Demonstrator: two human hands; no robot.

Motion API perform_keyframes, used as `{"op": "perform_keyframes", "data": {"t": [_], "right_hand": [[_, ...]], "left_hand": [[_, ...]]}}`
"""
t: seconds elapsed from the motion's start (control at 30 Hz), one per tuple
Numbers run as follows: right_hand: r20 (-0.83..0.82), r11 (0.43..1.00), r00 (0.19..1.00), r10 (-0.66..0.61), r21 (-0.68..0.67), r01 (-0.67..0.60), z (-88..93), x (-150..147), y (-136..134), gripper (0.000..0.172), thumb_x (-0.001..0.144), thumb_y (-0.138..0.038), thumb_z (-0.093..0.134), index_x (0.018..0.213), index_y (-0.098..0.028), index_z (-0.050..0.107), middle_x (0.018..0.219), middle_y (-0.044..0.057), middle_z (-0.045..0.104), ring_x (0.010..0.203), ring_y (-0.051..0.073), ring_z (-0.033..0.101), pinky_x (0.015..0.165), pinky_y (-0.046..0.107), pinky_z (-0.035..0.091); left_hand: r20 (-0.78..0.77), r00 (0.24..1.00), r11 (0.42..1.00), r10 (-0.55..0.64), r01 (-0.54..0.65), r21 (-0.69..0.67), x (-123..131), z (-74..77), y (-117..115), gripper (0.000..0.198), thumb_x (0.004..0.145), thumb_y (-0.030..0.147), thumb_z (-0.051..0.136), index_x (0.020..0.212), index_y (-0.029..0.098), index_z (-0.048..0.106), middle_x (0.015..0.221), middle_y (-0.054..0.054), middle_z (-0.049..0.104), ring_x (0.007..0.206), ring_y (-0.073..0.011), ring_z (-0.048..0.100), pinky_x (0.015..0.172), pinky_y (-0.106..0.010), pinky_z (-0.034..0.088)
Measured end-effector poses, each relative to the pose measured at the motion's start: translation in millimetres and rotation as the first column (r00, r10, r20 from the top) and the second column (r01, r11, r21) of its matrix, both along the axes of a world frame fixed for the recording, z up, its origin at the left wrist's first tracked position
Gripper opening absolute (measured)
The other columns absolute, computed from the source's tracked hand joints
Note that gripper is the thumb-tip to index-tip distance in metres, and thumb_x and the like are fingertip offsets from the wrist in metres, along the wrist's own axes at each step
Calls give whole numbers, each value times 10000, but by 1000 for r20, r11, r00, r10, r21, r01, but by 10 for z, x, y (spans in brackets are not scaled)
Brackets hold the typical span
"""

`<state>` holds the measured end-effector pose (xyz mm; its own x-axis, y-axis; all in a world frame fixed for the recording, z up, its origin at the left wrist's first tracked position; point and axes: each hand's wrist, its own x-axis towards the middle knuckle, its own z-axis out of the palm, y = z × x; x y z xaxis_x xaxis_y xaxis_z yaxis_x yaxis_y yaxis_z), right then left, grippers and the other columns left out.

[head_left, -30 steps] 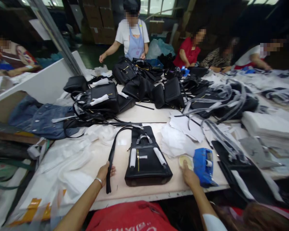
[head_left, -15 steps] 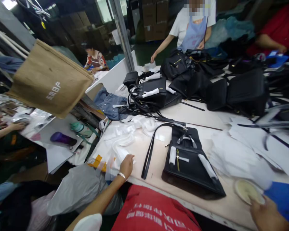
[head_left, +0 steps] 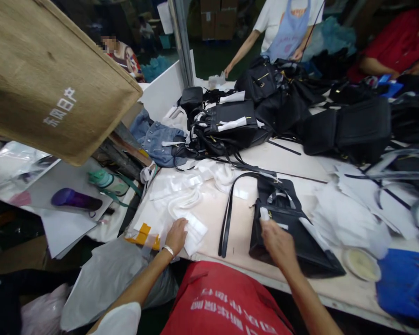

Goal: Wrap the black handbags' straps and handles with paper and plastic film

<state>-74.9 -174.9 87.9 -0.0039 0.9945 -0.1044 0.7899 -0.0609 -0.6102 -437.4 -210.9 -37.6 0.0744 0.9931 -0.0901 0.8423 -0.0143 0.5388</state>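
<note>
At the table's near edge, my left hand [head_left: 176,237] has its fingers closed at the edge of a stack of thin white wrapping sheets [head_left: 195,232]. A black handbag [head_left: 310,249] lies on the table to the right, with a gold zip, looped handles, a long strap [head_left: 226,218] and white wrap on its parts. Over the bag's left side is my right hand [head_left: 277,242], slightly blurred, with its fingers curled in. A white wrapped strip [head_left: 264,214] shows just above those fingers. Whatever lies under them is hidden.
A round pale dish [head_left: 361,264] and a blue item [head_left: 403,284] sit at the right. White paper sheets [head_left: 349,218] lie beyond. Black bags [head_left: 230,121] are piled at the back, where a co-worker in an apron [head_left: 286,32] stands. A brown bag [head_left: 63,79] hangs upper left.
My right hand has left the round dish and moved left onto the handbag. My left hand has shifted slightly left, and more of the white sheets shows. The view has tilted down.
</note>
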Motion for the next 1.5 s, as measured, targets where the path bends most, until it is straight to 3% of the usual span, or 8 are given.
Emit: {"op": "perform_keyframes", "data": {"t": [0.17,0.37,0.67,0.83,1.0,1.23,1.37,1.5], "right_hand": [[-5,918,953,302,-267,-292,-708,-1232,82,237,918,-377,398,836,-208,543,750,14,627,695,149,584,599,224,351],[92,909,945,313,-316,-271,-1109,-1765,79,310,812,-387,591,1037,-193,504,1045,83,572,858,196,576,692,272,372],[-28,897,974,227,-382,-220,-1270,-1724,193,131,849,-326,547,863,-197,544,843,13,636,776,144,570,623,226,328],[-90,892,971,222,-383,-239,-1265,-1583,227,199,905,-362,447,879,-190,543,776,21,643,692,136,566,593,218,312],[-161,896,954,254,-331,-295,-1166,-1435,313,156,894,-333,464,876,-195,536,726,11,624,659,139,554,590,219,302],[-351,912,921,169,-299,-281,-1163,-1314,358,152,887,-346,455,896,-205,511,690,-19,585,635,128,553,591,214,352],[-585,896,811,-1,-360,-259,-1275,-1307,280,255,836,-330,530,1048,-221,441,749,-40,583,588,116,550,556,214,389],[-452,879,888,91,-383,-285,-1290,-1376,191,324,772,-318,624,1037,-226,463,805,-31,608,706,136,584,635,228,394]], "left_hand": [[33,999,1000,-31,31,6,-113,-36,73,389,783,89,456,1167,136,497,1218,-123,497,1162,-227,440,1042,-415,355],[77,996,999,-44,42,27,-185,-15,68,340,822,113,421,1150,156,498,1194,-111,510,1150,-220,457,1028,-435,381],[97,993,997,-61,64,-31,-240,18,151,285,850,144,403,1104,171,532,1140,-97,550,1116,-220,492,1009,-422,403],[86,993,997,-81,80,9,-54,346,309,329,888,171,360,1188,194,493,1155,-94,547,1131,-217,484,1010,-402,395],[145,950,961,-277,275,33,289,610,657,470,839,134,442,1304,202,415,1353,-93,432,1264,-216,367,1077,-391,301],[359,911,884,-202,327,-333,396,367,1080,61,743,208,573,733,187,629,739,-30,656,786,-204,598,786,-315,431],[423,902,892,-82,256,-373,310,209,1051,130,777,267,522,727,169,592,683,-5,650,693,-165,610,687,-269,439],[484,873,888,54,180,-423,221,117,941,150,775,297,530,753,153,566,662,-12,651,663,-162,626,652,-266,448]]}}
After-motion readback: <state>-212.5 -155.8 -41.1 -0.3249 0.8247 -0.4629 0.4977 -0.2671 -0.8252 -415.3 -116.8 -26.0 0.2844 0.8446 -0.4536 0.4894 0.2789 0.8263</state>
